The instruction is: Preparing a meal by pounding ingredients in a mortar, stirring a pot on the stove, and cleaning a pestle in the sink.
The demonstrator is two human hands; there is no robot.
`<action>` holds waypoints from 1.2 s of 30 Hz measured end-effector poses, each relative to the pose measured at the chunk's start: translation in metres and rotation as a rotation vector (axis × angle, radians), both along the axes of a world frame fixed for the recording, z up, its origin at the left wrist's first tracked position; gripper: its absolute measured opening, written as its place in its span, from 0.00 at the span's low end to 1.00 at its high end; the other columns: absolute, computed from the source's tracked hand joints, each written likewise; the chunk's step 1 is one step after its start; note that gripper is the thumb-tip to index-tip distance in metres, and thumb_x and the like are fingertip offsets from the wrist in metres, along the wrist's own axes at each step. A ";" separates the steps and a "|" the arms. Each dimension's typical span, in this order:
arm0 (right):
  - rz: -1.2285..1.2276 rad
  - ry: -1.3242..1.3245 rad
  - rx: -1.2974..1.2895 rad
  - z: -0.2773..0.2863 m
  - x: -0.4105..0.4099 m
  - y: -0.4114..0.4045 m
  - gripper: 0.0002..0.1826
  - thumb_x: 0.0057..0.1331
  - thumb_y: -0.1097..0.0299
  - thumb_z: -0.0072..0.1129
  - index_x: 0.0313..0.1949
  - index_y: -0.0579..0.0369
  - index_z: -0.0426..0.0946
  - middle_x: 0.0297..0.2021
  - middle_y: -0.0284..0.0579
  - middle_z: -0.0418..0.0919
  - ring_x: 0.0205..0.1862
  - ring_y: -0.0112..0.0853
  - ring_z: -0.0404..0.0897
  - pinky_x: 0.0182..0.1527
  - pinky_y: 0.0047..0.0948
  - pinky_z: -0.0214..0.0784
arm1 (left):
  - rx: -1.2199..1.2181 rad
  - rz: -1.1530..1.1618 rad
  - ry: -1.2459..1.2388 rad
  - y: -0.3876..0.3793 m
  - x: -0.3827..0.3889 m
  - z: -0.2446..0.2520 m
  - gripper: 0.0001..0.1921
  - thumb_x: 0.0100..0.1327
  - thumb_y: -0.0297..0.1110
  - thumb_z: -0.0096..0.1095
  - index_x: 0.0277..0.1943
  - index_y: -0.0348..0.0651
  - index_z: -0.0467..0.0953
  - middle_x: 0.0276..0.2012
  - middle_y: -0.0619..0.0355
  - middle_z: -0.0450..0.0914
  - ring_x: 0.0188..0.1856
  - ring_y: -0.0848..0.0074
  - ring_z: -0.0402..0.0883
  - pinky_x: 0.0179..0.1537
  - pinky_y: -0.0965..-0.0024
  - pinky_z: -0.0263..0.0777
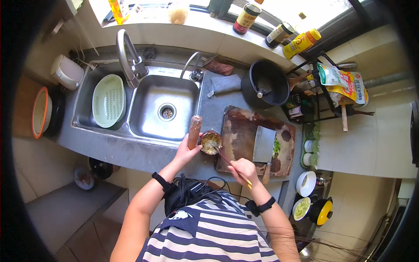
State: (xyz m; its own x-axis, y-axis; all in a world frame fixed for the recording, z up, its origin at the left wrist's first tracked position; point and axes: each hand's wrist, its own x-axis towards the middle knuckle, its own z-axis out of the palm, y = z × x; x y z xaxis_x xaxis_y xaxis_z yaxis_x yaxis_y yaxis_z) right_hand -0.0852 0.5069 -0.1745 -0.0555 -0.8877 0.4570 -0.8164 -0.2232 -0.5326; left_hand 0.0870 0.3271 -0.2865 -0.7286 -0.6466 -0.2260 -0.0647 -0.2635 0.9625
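Observation:
In my left hand (188,148) is a thick brown wooden pestle (195,131), held upright with pale bits on its top end. Right beside it stands a small mortar (220,144) containing a pale mash that looks like crushed garlic (207,142). My right hand (244,171) grips a pair of dark chopsticks (224,156) with yellow ends, their tips down in the mash. On the stained wooden cutting board (237,131) to the right lies a cleaver (264,144), next to chopped green onion (276,148).
A double steel sink (144,131) holds a pale green colander (109,101) in its left basin. Behind the board stands a deep black pot (253,90). White bowls (306,184) and a yellow-lidded pot (322,213) are at right. Sauce bottles (247,19) line the windowsill.

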 end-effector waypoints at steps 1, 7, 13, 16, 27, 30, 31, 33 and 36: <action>-0.022 -0.010 0.050 -0.008 0.000 0.002 0.07 0.58 0.77 0.63 0.37 0.63 0.77 0.23 0.47 0.77 0.22 0.40 0.76 0.25 0.34 0.68 | -0.016 0.002 0.011 0.000 -0.001 -0.003 0.26 0.56 0.27 0.65 0.58 0.38 0.68 0.54 0.56 0.76 0.57 0.74 0.73 0.60 0.67 0.63; -0.098 -0.009 -0.158 -0.009 0.008 0.013 0.11 0.58 0.77 0.63 0.41 0.61 0.75 0.23 0.46 0.76 0.21 0.41 0.75 0.25 0.35 0.67 | -0.036 0.019 0.035 0.000 0.000 -0.004 0.26 0.56 0.28 0.66 0.59 0.42 0.70 0.40 0.62 0.73 0.41 0.80 0.70 0.44 0.74 0.62; -0.196 -0.137 -0.149 -0.021 0.014 0.023 0.08 0.59 0.78 0.63 0.38 0.62 0.76 0.24 0.48 0.78 0.22 0.41 0.76 0.25 0.36 0.69 | 0.002 -0.027 -0.028 -0.003 0.000 0.001 0.27 0.55 0.26 0.65 0.60 0.39 0.68 0.55 0.55 0.76 0.59 0.73 0.72 0.61 0.68 0.61; -0.252 -0.225 0.001 -0.022 0.012 0.021 0.04 0.60 0.79 0.61 0.36 0.62 0.76 0.25 0.49 0.78 0.24 0.41 0.77 0.27 0.34 0.69 | -0.004 -0.035 -0.032 -0.004 0.003 0.000 0.28 0.56 0.26 0.65 0.60 0.39 0.68 0.55 0.55 0.76 0.55 0.74 0.74 0.58 0.68 0.64; -0.345 -0.384 -0.045 -0.026 0.014 0.025 0.03 0.62 0.77 0.60 0.35 0.61 0.77 0.26 0.49 0.79 0.27 0.41 0.78 0.30 0.33 0.70 | -0.063 -0.009 0.042 -0.005 0.017 -0.011 0.34 0.52 0.21 0.70 0.63 0.40 0.64 0.54 0.57 0.76 0.32 0.84 0.77 0.33 0.78 0.73; -0.464 -0.527 0.004 -0.033 0.013 0.026 0.04 0.66 0.73 0.57 0.35 0.61 0.77 0.26 0.46 0.78 0.27 0.34 0.78 0.32 0.28 0.70 | -0.086 -0.020 -0.009 -0.003 0.016 -0.014 0.36 0.48 0.27 0.77 0.61 0.38 0.66 0.56 0.60 0.75 0.46 0.80 0.74 0.44 0.74 0.71; -0.468 -0.527 0.002 -0.033 0.013 0.025 0.04 0.66 0.73 0.57 0.35 0.61 0.77 0.26 0.46 0.78 0.27 0.34 0.78 0.32 0.28 0.70 | -0.087 -0.025 -0.008 -0.003 0.014 -0.014 0.36 0.48 0.27 0.77 0.61 0.38 0.66 0.56 0.60 0.75 0.46 0.80 0.74 0.44 0.74 0.71; -0.560 -0.747 0.023 -0.033 0.014 0.024 0.06 0.68 0.71 0.56 0.36 0.60 0.77 0.25 0.42 0.78 0.27 0.27 0.78 0.32 0.25 0.69 | -0.067 0.000 0.002 0.000 0.010 -0.013 0.35 0.46 0.31 0.79 0.58 0.38 0.68 0.52 0.59 0.77 0.44 0.80 0.73 0.46 0.73 0.69; -0.570 -0.869 0.061 -0.033 0.014 0.018 0.07 0.70 0.69 0.54 0.37 0.60 0.77 0.24 0.38 0.78 0.27 0.21 0.76 0.32 0.22 0.69 | -0.057 0.003 -0.070 0.001 0.013 -0.025 0.31 0.46 0.31 0.80 0.52 0.38 0.69 0.46 0.59 0.78 0.41 0.80 0.73 0.45 0.73 0.69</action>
